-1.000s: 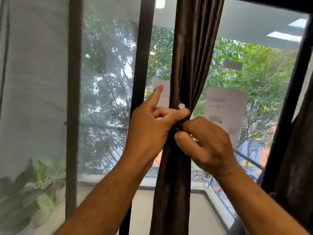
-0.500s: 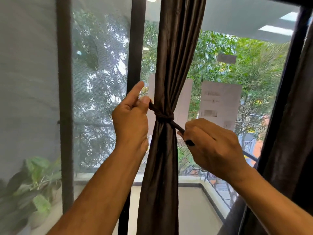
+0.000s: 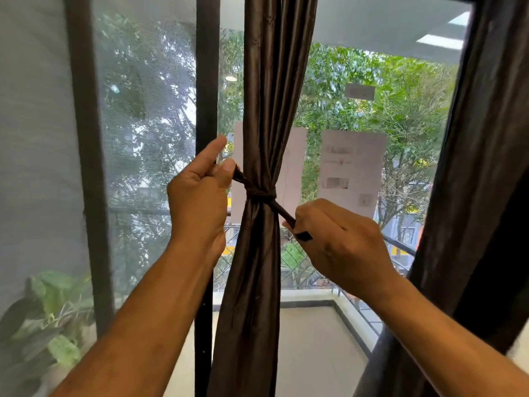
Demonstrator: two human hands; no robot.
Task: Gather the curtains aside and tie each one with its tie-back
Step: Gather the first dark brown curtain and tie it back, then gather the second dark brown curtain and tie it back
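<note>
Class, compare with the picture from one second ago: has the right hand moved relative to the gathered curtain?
Yes. The right hand has pulled away from the curtain, rightward and slightly down, drawing one end of the tie-back taut.

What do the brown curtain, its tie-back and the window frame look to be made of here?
Curtain: woven fabric with a satin-like sheen, judging by light streaks along its soft folds; the fibre can't be told.
Tie-back: apparently the same brown cloth, twisted into a thin knotted strip.
Window frame: dark, matte, straight-edged bars, probably painted metal, though wood is possible.
</note>
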